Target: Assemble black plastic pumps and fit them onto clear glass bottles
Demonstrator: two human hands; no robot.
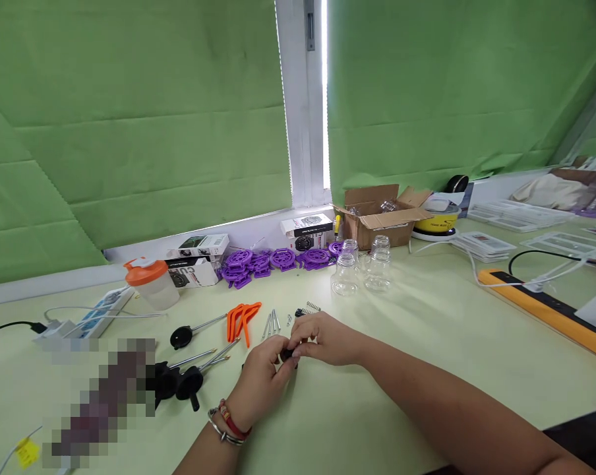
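At frame centre, left hand [262,369] and right hand [322,340] pinch together on a small black part [288,354]; thin metal pins [272,322] and orange plastic clips [242,319] lie just above on the smooth tabletop [401,330].

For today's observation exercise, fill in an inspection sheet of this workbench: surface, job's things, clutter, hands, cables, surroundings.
Surface: pale green table.
Job's things: small black part pinched between both hands; screws and springs lie just beyond.
Clutter: orange clips, purple discs, glass bottles, cardboard box.
Hands: left hand and right hand both grip the part.
Cables: power strip, white cable.
Surroundings: green curtains.
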